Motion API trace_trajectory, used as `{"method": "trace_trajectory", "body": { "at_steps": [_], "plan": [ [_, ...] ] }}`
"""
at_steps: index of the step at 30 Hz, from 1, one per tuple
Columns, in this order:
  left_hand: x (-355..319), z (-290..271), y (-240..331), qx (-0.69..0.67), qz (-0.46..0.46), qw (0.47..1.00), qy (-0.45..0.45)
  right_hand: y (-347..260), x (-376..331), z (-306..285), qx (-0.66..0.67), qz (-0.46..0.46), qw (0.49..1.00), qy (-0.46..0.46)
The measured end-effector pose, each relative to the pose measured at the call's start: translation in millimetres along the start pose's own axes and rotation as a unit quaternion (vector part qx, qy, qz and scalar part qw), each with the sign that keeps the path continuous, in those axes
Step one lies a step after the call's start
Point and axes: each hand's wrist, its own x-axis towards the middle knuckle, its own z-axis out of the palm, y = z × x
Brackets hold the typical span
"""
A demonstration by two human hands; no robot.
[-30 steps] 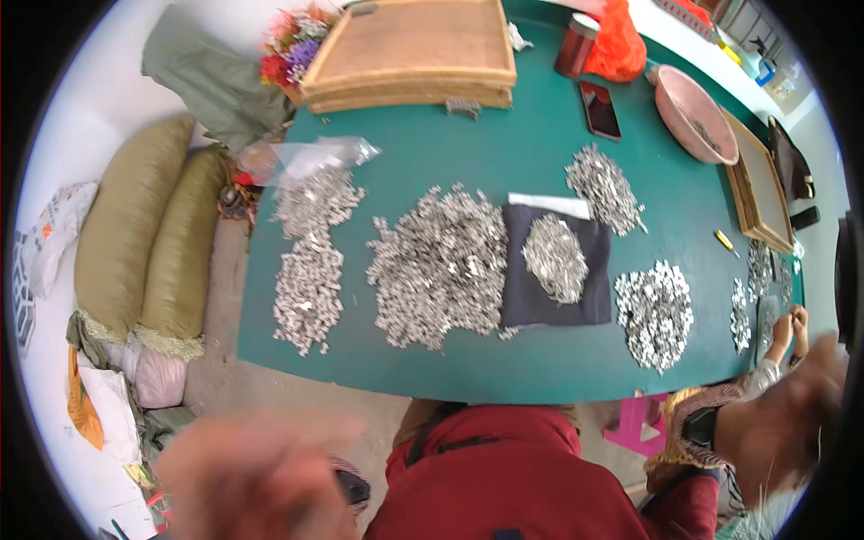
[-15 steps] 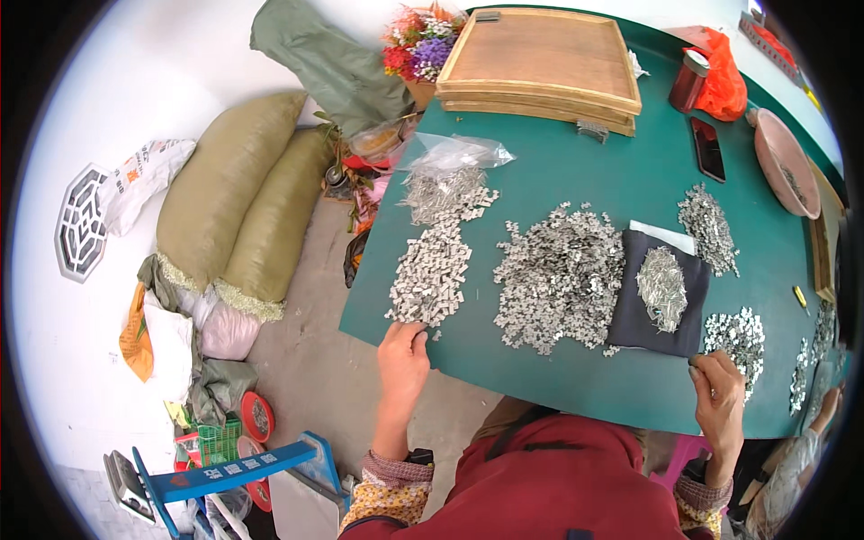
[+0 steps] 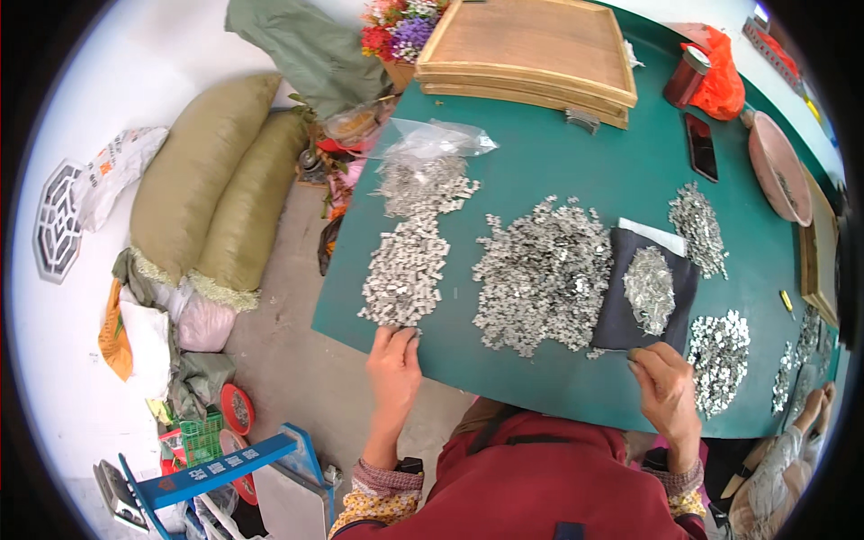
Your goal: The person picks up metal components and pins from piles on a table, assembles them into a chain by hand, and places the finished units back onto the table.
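My left hand [image 3: 394, 362] is at the table's near edge, fingertips pressed together at the near end of a pile of small flat silvery metal pieces [image 3: 405, 274]. Whatever lies in that pinch is too small to make out. My right hand [image 3: 668, 385] is closed too, its fingertips by the near edge of a folded dark cloth [image 3: 615, 310]; what it holds, if anything, is hidden. On the cloth rests a heap of thin shiny metal pins [image 3: 650, 292]. Between the hands spreads a wide pile of small grey metal pieces [image 3: 540, 279].
Stacked wooden trays [image 3: 531, 45] stand at the table's far side. A phone [image 3: 700, 147], a dark red jar [image 3: 687, 76] and a pink bowl [image 3: 776, 166] sit at the far right. Another person's arm [image 3: 792, 441] shows at lower right. Full sacks [image 3: 202, 171] lean left, near a blue stool [image 3: 216, 463].
My right hand has moved left, from beside the right-hand pile to the cloth's near edge. My left hand stays by the left pile. The whole view has shifted slightly.
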Motion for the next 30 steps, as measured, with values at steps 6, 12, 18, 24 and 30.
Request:
{"method": "trace_trajectory", "body": {
  "at_steps": [6, 12, 18, 24, 30],
  "plan": [
    [0.1, -2.4, 11.4, -0.007, -0.042, 0.998, -0.053, -5.4, 19.1, 25.1, -0.001, -0.105, 0.994, -0.019],
    [4.6, 3.9, 18.9, 0.002, -0.03, 0.997, -0.069, -0.8, 22.9, 60.2, -0.086, -0.157, 0.983, -0.044],
    [-1.6, 3.0, 15.6, -0.008, -0.016, 0.998, -0.064, -7.9, 26.2, 83.0, -0.074, -0.177, 0.981, -0.03],
    [-3.6, -2.3, 20.0, -0.051, -0.089, 0.993, -0.051, -19.7, 43.4, 107.7, -0.073, -0.223, 0.969, -0.08],
    [-12.5, 0.5, 15.4, -0.191, -0.158, 0.966, -0.065, -13.3, 39.8, 109.2, -0.061, -0.246, 0.965, -0.065]
  ]
}}
